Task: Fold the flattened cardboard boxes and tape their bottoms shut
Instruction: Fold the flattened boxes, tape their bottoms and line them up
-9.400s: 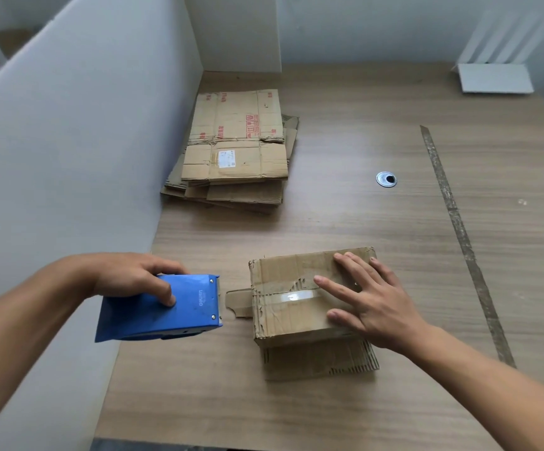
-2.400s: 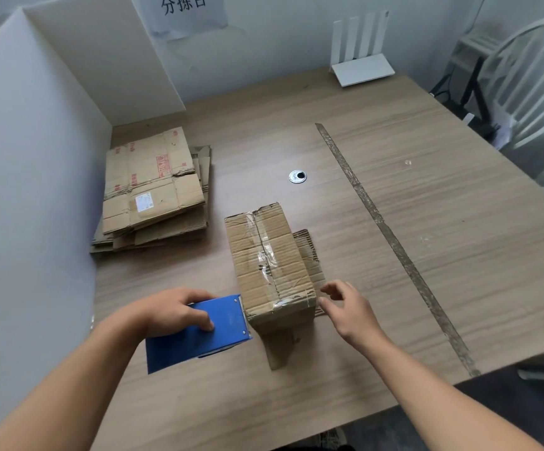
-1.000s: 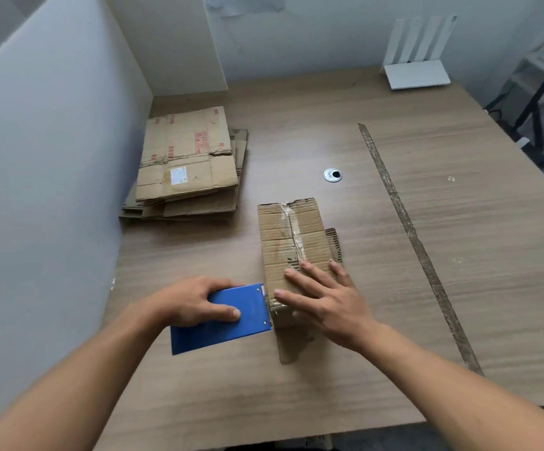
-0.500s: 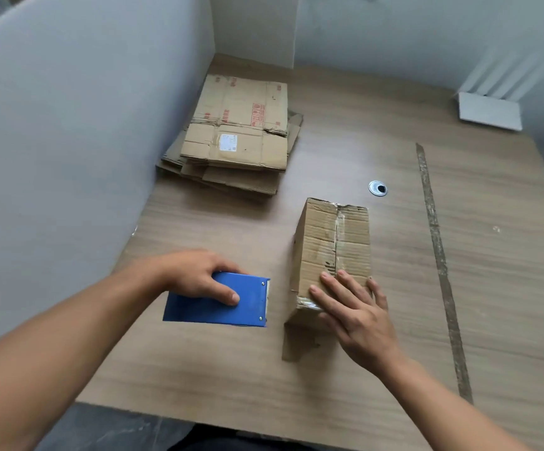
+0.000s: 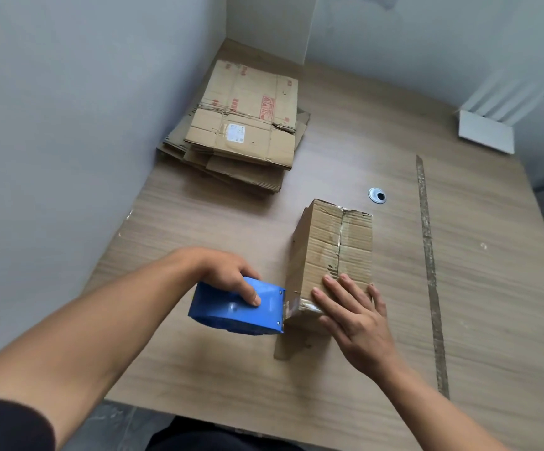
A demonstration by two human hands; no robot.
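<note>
Cardboard box (image 5: 332, 242) (taped): right hand (image 5: 355, 317) spread atop, left hand (image 5: 228, 275) grips tape dispenser (image 5: 238, 312).

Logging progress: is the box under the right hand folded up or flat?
Folded up: the box rises as a block off the table, closed on top, tape along the seam.

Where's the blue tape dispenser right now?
Head view, lower centre: the blue tape dispenser is gripped by the left hand, its front edge against the near end of the folded box, left of the right hand.
</note>
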